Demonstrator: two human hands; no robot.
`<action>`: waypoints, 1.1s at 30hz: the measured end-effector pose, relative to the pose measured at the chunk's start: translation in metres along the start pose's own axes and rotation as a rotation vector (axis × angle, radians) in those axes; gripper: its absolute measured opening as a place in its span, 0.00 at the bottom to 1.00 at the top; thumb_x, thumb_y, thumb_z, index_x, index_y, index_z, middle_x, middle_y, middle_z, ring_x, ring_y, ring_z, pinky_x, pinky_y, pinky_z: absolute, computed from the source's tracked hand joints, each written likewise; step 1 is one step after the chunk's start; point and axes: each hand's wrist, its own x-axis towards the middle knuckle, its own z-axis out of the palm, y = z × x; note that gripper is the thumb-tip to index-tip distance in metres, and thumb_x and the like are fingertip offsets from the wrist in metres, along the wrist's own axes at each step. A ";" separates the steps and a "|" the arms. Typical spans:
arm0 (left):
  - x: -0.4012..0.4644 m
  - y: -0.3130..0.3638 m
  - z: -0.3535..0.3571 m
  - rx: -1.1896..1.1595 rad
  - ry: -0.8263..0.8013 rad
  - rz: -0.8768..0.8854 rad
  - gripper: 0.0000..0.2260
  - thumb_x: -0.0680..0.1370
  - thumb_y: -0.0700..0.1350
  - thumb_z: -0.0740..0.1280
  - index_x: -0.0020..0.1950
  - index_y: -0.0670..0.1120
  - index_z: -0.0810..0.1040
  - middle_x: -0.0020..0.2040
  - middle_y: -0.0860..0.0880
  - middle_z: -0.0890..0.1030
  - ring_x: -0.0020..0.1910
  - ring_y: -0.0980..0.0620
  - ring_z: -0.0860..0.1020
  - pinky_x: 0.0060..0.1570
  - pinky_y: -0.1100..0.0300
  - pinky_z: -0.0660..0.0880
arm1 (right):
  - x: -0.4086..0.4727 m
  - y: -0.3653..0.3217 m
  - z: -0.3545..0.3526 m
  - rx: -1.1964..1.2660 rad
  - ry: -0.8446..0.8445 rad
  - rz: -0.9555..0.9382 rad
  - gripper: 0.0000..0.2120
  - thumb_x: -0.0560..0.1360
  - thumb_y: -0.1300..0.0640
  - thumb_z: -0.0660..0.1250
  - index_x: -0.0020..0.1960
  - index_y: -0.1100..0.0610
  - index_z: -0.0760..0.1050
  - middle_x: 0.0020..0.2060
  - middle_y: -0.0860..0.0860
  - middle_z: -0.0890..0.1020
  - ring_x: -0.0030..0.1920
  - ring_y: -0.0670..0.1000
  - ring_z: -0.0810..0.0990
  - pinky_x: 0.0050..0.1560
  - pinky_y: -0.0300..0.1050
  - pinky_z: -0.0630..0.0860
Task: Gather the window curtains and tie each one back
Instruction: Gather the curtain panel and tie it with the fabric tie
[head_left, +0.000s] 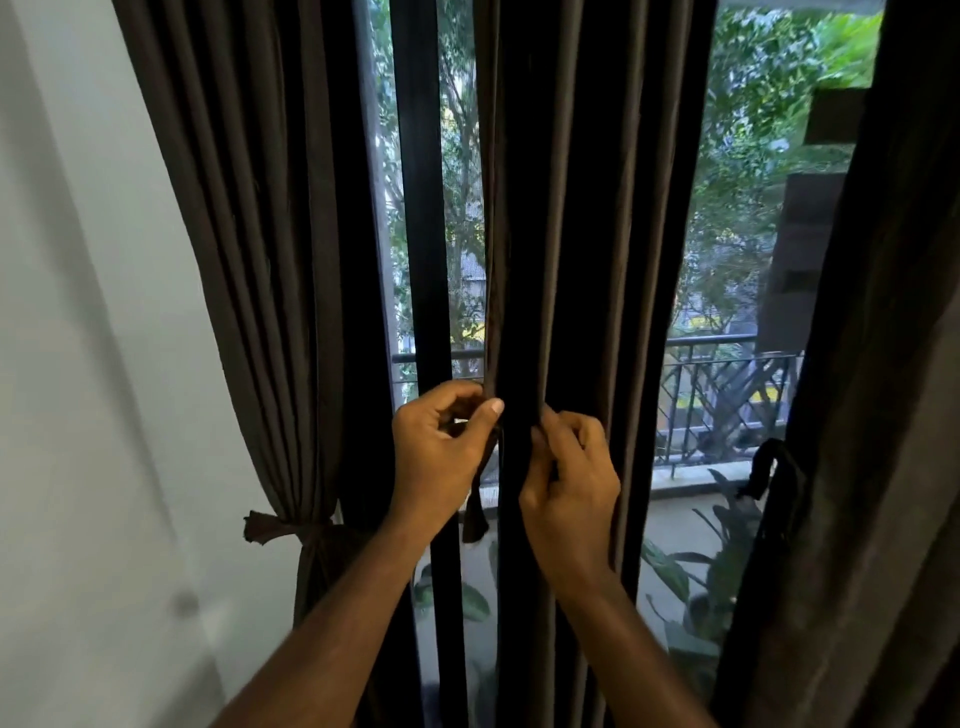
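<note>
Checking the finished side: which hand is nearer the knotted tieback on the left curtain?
Left. The left hand pinches at the middle curtain, up and right of the knotted tieback; the right hand grips the same curtain farther right.

A home room: dark pleated curtains (571, 208) hang before a balcony railing (727, 374) and trees.

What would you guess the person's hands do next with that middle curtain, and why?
Probably draw the tie strip around the middle curtain and knot it. Both the left hand and the right hand pinch that gathered curtain at the same height, and the strip's end hangs loose below the left hand. The left curtain is already cinched by a knotted tie, which suggests this one comes next.
</note>
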 end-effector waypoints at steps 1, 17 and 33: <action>-0.001 0.000 0.000 -0.021 0.000 -0.008 0.11 0.75 0.36 0.75 0.45 0.53 0.82 0.40 0.52 0.85 0.41 0.54 0.84 0.44 0.65 0.79 | -0.003 -0.001 0.001 0.016 0.005 -0.001 0.14 0.79 0.67 0.69 0.64 0.62 0.80 0.50 0.50 0.79 0.47 0.42 0.77 0.49 0.31 0.76; -0.012 0.012 0.014 -0.010 -0.001 -0.030 0.10 0.75 0.33 0.74 0.48 0.48 0.82 0.40 0.56 0.84 0.42 0.60 0.83 0.45 0.69 0.77 | 0.001 0.014 -0.007 0.068 -0.071 -0.116 0.07 0.76 0.61 0.68 0.51 0.58 0.84 0.38 0.48 0.81 0.38 0.49 0.79 0.39 0.48 0.73; -0.021 0.035 0.015 0.269 0.206 0.025 0.02 0.75 0.37 0.76 0.45 0.40 0.85 0.39 0.48 0.85 0.41 0.51 0.84 0.47 0.56 0.82 | 0.021 0.022 -0.050 0.241 -0.011 0.167 0.16 0.75 0.62 0.75 0.61 0.59 0.77 0.49 0.49 0.76 0.44 0.47 0.74 0.48 0.26 0.68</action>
